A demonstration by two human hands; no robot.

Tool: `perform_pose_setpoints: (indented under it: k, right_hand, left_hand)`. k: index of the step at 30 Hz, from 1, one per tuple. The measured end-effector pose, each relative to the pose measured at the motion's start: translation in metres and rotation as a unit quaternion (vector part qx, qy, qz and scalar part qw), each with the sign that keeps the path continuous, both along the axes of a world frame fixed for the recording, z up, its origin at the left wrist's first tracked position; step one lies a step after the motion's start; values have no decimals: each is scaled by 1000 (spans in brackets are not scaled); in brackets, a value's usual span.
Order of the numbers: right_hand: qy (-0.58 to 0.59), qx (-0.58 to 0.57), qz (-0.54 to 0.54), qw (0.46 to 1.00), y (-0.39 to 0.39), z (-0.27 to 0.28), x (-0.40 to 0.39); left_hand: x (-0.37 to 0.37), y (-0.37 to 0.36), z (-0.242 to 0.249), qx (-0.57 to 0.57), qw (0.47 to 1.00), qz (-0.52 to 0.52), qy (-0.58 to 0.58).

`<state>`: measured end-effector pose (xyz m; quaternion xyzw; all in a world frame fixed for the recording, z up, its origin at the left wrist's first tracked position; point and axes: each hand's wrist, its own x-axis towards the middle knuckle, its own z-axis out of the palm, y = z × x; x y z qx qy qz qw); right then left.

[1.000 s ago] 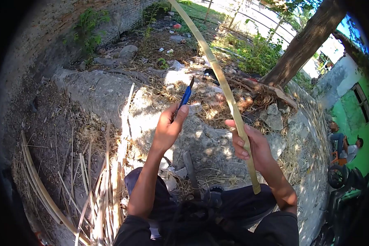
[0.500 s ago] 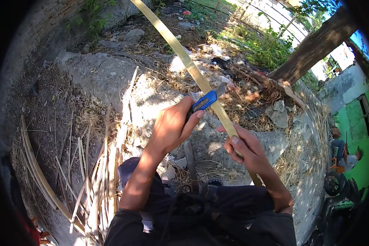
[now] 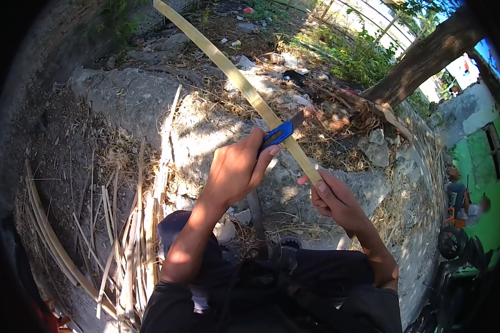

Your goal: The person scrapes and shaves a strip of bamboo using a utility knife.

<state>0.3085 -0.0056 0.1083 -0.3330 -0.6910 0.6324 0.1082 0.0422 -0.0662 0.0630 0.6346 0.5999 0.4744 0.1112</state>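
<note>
My left hand (image 3: 232,169) is wrapped round the handle of a blue utility knife (image 3: 279,133), its blade (image 3: 298,119) extended to the upper right. The knife lies across a long, flat, pale bamboo strip (image 3: 230,69), with the handle covering part of it. Close to the strip's lower end, my right hand (image 3: 339,201) pinches it between thumb and fingers. From there the strip slants to the upper left, gently curved, its far tip near the top edge. Whether the blade's edge bites into the strip cannot be made out.
Several cut strips (image 3: 130,255) lie in a pile at the left, beside longer curved pieces (image 3: 53,238). A rough stone ledge (image 3: 133,97) runs ahead, with litter and dry fibres beyond. A tree trunk (image 3: 428,58) leans at the upper right. A seated person (image 3: 472,211) and a motorbike (image 3: 455,244) are far right.
The strip's far end has swung left and its tip has come into view. Both hands keep their grips, and more of the knife's blade shows past the strip. The view has shifted slightly.
</note>
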Motion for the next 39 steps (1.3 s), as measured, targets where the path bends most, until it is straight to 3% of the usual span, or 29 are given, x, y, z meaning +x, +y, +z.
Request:
perform_pose_setpoints:
  k: [5, 7, 10, 16, 26, 32, 39]
  right_hand:
    - [-37, 65, 2, 997, -3, -5, -4]
    - [-20, 187, 3, 982, -5, -7, -7]
    - [-73, 266, -5, 961, -11, 7, -11]
    - [-70, 282, -36, 956, -15, 5, -9]
    - [-50, 231, -29, 971, -15, 10, -4]
    - [-29, 118, -31, 992, -17, 17, 0]
    - [-24, 34, -21, 999, -19, 28, 2]
  left_hand:
    - [1, 0, 0, 11, 999, 16, -37]
    - [1, 0, 0, 22, 999, 22, -28]
    - [0, -1, 1, 23, 999, 39, -23]
    - [-7, 2, -4, 34, 998, 60, -14]
    - [-18, 2, -6, 22, 997, 66, -42]
    - [-34, 1, 0, -7, 993, 122, 3]
    - [-33, -2, 0, 7, 997, 76, 11]
